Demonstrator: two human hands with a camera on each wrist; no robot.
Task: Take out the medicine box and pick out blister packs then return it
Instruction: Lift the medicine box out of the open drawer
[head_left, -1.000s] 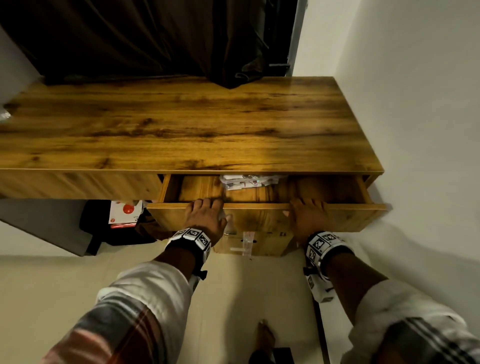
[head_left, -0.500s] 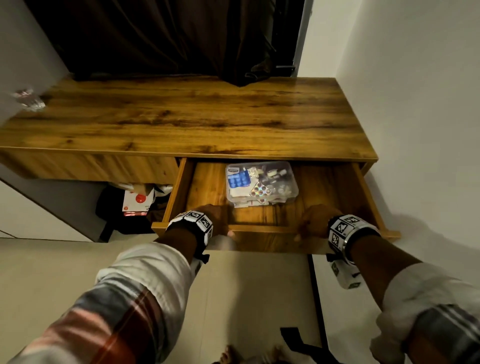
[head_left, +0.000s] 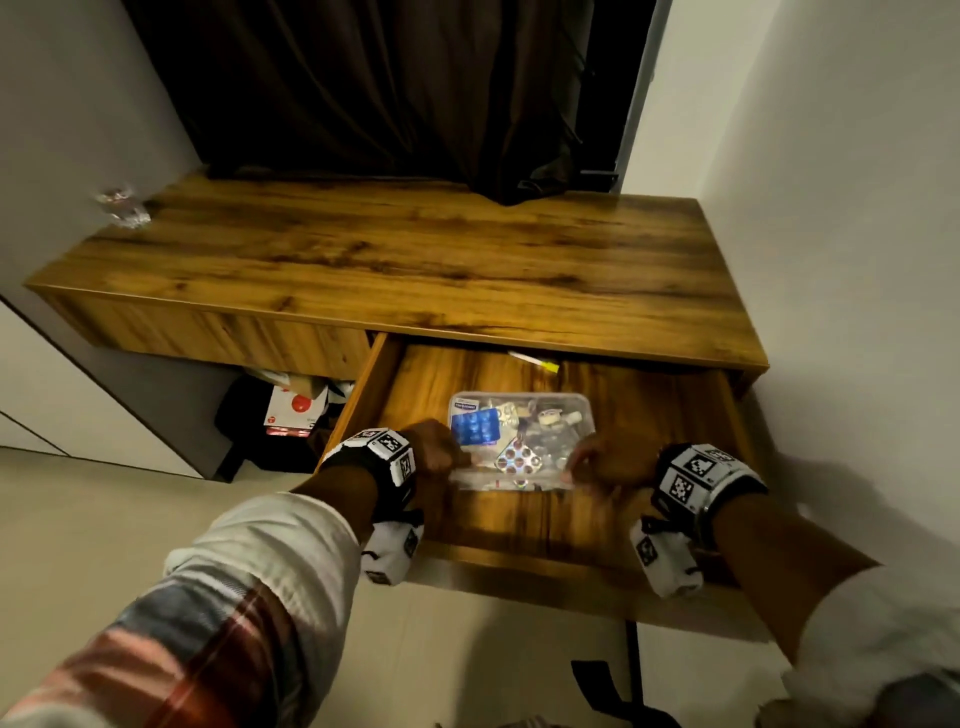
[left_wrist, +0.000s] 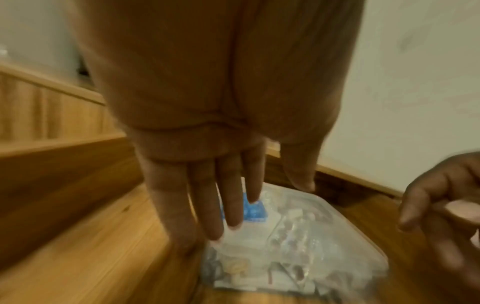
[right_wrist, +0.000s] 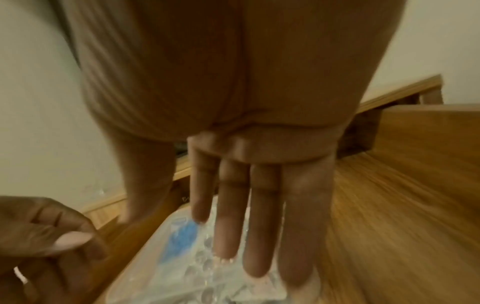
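Note:
A clear plastic medicine box (head_left: 545, 415) lies in the open wooden drawer (head_left: 519, 525). Through its lid show a blue blister pack (head_left: 474, 425) and a silver one (head_left: 517, 460). My left hand (head_left: 436, 449) is at the box's near left corner, my right hand (head_left: 602, 462) at its near right corner. In the left wrist view the left hand's fingers (left_wrist: 228, 205) stretch straight down over the box (left_wrist: 311, 236). The right hand's fingers (right_wrist: 259, 226) reach straight onto the lid (right_wrist: 187, 267). Motion blur hides whether either hand touches the box.
The wooden desk top (head_left: 415, 260) stretches above the drawer, with a crumpled clear thing (head_left: 122, 208) at its left end. A yellow-tipped stick (head_left: 535, 361) lies at the drawer's back. A red and white packet (head_left: 293, 410) sits under the desk. A white wall (head_left: 831, 208) is close on the right.
The drawer has come much further out, uncovering the whole box. Both hands have left the drawer's front edge and moved in to the box's near corners.

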